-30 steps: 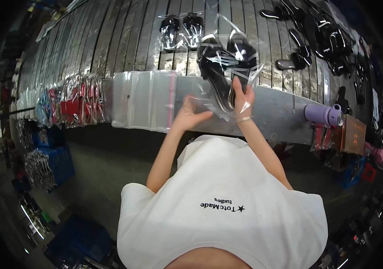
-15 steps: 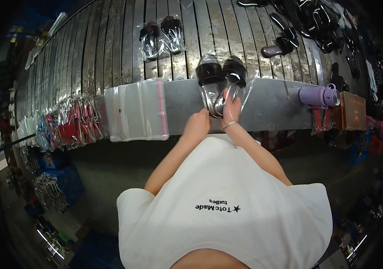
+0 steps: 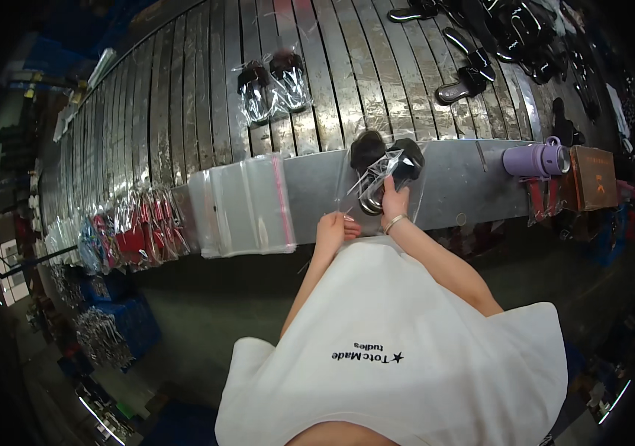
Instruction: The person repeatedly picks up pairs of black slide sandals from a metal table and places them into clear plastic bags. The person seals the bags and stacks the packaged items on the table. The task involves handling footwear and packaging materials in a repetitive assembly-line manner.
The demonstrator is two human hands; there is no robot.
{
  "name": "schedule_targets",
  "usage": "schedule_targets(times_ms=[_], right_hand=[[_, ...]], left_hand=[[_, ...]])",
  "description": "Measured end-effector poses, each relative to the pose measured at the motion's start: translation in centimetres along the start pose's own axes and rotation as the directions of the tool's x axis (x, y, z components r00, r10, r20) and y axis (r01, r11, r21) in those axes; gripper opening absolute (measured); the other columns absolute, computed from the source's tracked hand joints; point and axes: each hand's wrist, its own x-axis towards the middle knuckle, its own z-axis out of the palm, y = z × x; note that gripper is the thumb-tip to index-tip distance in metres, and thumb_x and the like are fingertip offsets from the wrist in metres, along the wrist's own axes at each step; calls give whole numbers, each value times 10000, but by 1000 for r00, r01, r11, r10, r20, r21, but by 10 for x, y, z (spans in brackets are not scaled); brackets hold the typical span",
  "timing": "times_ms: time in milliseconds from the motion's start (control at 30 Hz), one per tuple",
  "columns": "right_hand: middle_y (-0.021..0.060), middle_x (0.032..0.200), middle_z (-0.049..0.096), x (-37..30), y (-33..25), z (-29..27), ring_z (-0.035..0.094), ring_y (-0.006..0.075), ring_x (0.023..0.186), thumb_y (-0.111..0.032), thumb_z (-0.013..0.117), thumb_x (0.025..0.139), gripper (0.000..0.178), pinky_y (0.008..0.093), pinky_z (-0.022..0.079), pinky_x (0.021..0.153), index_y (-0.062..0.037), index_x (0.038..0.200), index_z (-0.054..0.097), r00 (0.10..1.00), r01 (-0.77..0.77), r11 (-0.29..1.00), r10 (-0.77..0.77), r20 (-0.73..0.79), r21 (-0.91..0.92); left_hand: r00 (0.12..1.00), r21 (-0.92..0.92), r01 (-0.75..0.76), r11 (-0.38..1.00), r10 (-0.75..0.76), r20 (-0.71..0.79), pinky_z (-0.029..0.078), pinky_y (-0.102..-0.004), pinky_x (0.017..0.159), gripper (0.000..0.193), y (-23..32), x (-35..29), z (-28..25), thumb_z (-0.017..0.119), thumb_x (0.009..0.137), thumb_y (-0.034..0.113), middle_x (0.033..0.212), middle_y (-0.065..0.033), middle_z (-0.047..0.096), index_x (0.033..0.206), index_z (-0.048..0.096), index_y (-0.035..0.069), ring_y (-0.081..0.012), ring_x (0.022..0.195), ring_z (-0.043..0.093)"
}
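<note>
A pair of black slide sandals (image 3: 367, 152) lies inside a clear plastic bag (image 3: 349, 189) at the grey ledge in front of me. My right hand (image 3: 395, 205) grips the bagged pair near the heels, thumb on top; its other fingers are mostly hidden. Lower and to the left, my left hand (image 3: 337, 229) has its fingers bent together at the bag's near-left corner, and seems to pinch the film there. Crumpled, shiny plastic crosses over the sandals. A flat stack of clear bags (image 3: 243, 208) with a pink edge strip rests on the ledge to the left.
Another bagged black pair (image 3: 274, 88) lies on the slatted metal conveyor (image 3: 206, 97). Loose black sandals (image 3: 466, 82) are heaped at the far right. A purple bottle (image 3: 533, 159) and a brown box (image 3: 592, 178) stand on the right. Red bagged items (image 3: 135, 234) hang at the left.
My left hand has come away from the sandal heels, down and left to the bag's near corner. The plastic now bunches across the pair. The whole view has shifted slightly.
</note>
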Motion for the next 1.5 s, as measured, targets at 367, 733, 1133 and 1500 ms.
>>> schedule_targets(times_ms=[367,733,1133,1500], right_hand=[[64,802,577,1,-34,21,504,127,725,-239,614,889,272,278,427,657,10,862,509,877,418,907,-416,239,46],[160,1381,372,92,-52,-19,401,358,1232,-170,805,611,719,426,324,1033,-64,1244,480,611,787,310,-510,606,-533],[70,882,595,-10,-23,-4,551,238,883,-237,612,810,163,365,407,795,-74,818,600,1,987,-158,31,1000,4],[96,832,588,-24,-13,16,563,254,832,-246,598,815,181,371,419,796,-67,788,586,181,974,-133,-42,983,-185]], left_hand=[[968,-347,-32,937,116,224,442,-427,962,462,44,25,15,464,957,218,1197,-164,535,1345,320,14,-314,1145,521],[990,-364,-119,924,137,25,511,-312,838,294,-1,86,16,534,925,140,1029,-159,610,1092,483,-96,-242,971,623],[992,-155,-5,988,-15,-128,575,-322,570,375,11,32,2,356,990,265,860,-186,653,926,549,-50,-247,690,669],[996,-102,52,993,-58,-63,565,-302,611,325,12,12,-12,415,968,218,888,-167,650,995,568,-68,-234,728,674]])
